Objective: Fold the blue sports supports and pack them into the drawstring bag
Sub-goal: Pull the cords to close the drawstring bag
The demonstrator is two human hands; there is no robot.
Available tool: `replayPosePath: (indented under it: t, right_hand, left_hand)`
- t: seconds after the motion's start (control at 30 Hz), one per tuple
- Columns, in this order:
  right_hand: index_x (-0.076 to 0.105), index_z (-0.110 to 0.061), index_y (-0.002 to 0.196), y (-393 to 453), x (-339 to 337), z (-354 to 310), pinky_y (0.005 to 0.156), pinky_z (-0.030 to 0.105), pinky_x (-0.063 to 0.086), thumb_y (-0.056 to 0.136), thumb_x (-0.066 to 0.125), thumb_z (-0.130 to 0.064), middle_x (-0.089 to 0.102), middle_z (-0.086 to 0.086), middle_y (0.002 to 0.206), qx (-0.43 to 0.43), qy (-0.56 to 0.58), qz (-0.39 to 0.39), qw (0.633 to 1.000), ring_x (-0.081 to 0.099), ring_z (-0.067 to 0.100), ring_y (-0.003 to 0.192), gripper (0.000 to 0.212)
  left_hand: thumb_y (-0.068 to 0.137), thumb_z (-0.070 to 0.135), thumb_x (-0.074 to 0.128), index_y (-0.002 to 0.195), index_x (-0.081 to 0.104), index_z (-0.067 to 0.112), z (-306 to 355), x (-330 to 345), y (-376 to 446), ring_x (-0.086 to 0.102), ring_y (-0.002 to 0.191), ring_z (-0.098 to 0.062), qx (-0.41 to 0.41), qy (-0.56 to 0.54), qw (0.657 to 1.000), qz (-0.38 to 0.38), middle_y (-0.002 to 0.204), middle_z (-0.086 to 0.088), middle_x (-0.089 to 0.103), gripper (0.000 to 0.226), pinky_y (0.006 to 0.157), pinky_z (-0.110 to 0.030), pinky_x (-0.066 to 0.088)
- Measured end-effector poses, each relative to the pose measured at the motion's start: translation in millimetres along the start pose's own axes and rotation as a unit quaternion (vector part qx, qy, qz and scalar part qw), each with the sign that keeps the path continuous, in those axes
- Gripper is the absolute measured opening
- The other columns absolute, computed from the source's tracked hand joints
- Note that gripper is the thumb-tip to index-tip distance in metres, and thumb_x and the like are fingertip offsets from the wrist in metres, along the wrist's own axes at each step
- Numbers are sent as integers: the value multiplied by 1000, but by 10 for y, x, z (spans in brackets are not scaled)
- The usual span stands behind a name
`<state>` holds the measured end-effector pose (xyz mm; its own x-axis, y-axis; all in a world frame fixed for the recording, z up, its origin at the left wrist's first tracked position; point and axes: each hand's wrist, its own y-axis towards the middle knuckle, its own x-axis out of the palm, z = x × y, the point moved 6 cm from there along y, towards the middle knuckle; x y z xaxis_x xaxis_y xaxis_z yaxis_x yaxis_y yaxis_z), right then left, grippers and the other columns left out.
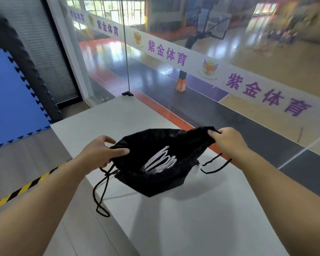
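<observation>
The drawstring bag is being held just above the white counter, its black fabric sagging toward the surface and its mouth being stretched wide between the two hands. The left hand is gripping the near-left edge of the mouth, thumb laid along the hem and fingers curled behind it; the right hand is pinching the far-right corner of the rim with curled fingers. A white looping mark is being shown on the dark fabric; whether it is a print or something inside cannot be told. No blue sports supports are being seen anywhere in view, so whether they are already inside cannot be told. The step in hand is judged to be opening or checking the bag. Cords are dangling off the counter edge at the left and lying at the right. Next, either the supports are to be fetched or, if packed, the cords are to be pulled so that the mouth is being drawn closed.
</observation>
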<state>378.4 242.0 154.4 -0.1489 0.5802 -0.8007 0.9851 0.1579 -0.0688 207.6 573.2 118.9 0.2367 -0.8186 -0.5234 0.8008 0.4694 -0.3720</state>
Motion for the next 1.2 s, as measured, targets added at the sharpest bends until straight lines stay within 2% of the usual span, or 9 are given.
replayPosePath:
  t: [0.1, 0.23, 0.53, 0.7, 0.83, 0.9, 1.03, 1.13, 1.2]
  right_hand:
    - [32, -9, 62, -52, -83, -146, 60, 34, 23, 91, 51, -41, 30, 12, 62, -14, 47, -5, 999, 30, 23, 59, 48]
    - [37, -9, 64, -116, -156, -217, 59, 33, 26, 94, 48, -43, 32, 12, 62, -25, 65, 14, 997, 33, 23, 57, 46]
    - [42, -7, 61, -130, -437, -220, 51, 34, 28, 95, 50, -39, 40, 8, 53, -2, 7, 83, 997, 39, 22, 50, 48]
    - [42, -9, 62, -98, -838, -452, 51, 31, 25, 93, 51, -45, 34, 5, 52, 3, 3, 121, 993, 35, 22, 48, 49]
    - [52, -2, 65, -146, -1365, -797, 49, 32, 29, 94, 47, -46, 47, 10, 56, -50, 30, 237, 970, 44, 22, 49, 54]
    - [56, -3, 71, -180, -1522, -897, 51, 31, 32, 96, 43, -46, 54, 12, 61, -76, 40, 270, 959, 50, 23, 55, 50]
    - [46, -11, 59, -142, -1348, -849, 51, 32, 28, 96, 48, -40, 45, 4, 56, -26, -89, 116, 989, 43, 21, 53, 48]
    - [49, -19, 62, -236, -1369, -811, 53, 31, 35, 97, 43, -42, 52, 2, 58, -54, -71, 213, 973, 52, 23, 57, 43]
    - [52, -17, 67, -249, -1336, -812, 53, 31, 35, 98, 42, -44, 55, 3, 59, -60, -70, 212, 973, 53, 23, 56, 42]
  left_hand:
    - [57, 20, 89, 115, 50, 22, 256, 90, -44, 59, 75, -19, 45, 60, 996, -37, 96, -9, 65, 69, 59, -28, 46]
    - [68, 0, 75, 125, 49, 18, 438, 130, -3, 60, 80, -21, 116, 99, 988, -29, 104, -8, 62, 65, 65, -28, 50]
    - [88, 26, 61, 129, 45, 21, 576, -229, 99, 64, 49, -18, 155, 232, 960, 20, 88, -6, 61, 44, 44, -27, 51]
    - [76, 41, 73, 116, 57, 15, 1130, -614, 120, 58, 73, -20, 230, 204, 944, 120, 87, -3, 61, 50, 64, -29, 44]
    - [80, 44, 67, 93, 60, 17, 1790, -936, -100, 59, 71, -19, 308, 120, 921, 207, 79, 0, 60, 31, 57, -26, 40]
    - [84, 45, 62, 89, 56, 20, 1969, -988, -113, 55, 63, -8, 316, 81, 924, 198, 77, 4, 57, 25, 52, -21, 37]
    - [77, 49, 67, 79, 62, 25, 2032, -647, 16, 58, 76, -15, 320, 218, 918, 84, 81, 3, 62, 25, 59, -23, 37]
    - [83, 41, 63, 84, 60, 21, 2032, -671, -7, 58, 71, -16, 345, 63, 920, 176, 76, 2, 60, 21, 57, -24, 37]
    - [86, 39, 60, 83, 61, 19, 2044, -584, 19, 54, 70, -13, 347, 83, 921, 157, 79, 0, 61, 21, 57, -22, 35]
